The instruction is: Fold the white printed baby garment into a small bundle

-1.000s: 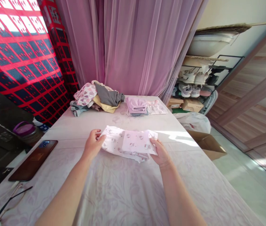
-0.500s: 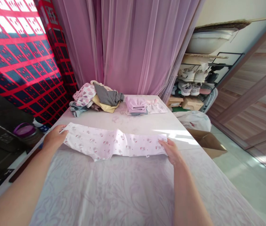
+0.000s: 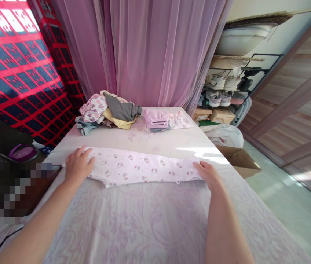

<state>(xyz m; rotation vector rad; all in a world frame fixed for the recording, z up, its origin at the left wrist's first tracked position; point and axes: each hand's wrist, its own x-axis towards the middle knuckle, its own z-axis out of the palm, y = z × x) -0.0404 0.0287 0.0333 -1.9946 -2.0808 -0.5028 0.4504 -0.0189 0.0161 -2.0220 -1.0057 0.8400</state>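
The printed pink-and-white garment (image 3: 141, 168) lies flat as a long strip running left to right across the middle of the table, on a floral tablecloth (image 3: 144, 223). The left hand (image 3: 77, 165) is open, palm down with fingers spread on the garment's left end, and does not grip it. The right hand (image 3: 207, 174) is also open, its fingers resting on the right end without pinching. The fabric appears light, soft and limp, and is likely to sag if lifted from one point; the two ends of the strip offer the best hold. Farther away, a loose clothing pile (image 3: 100, 113) sits left and a folded clothing stack (image 3: 157, 121) sits right.
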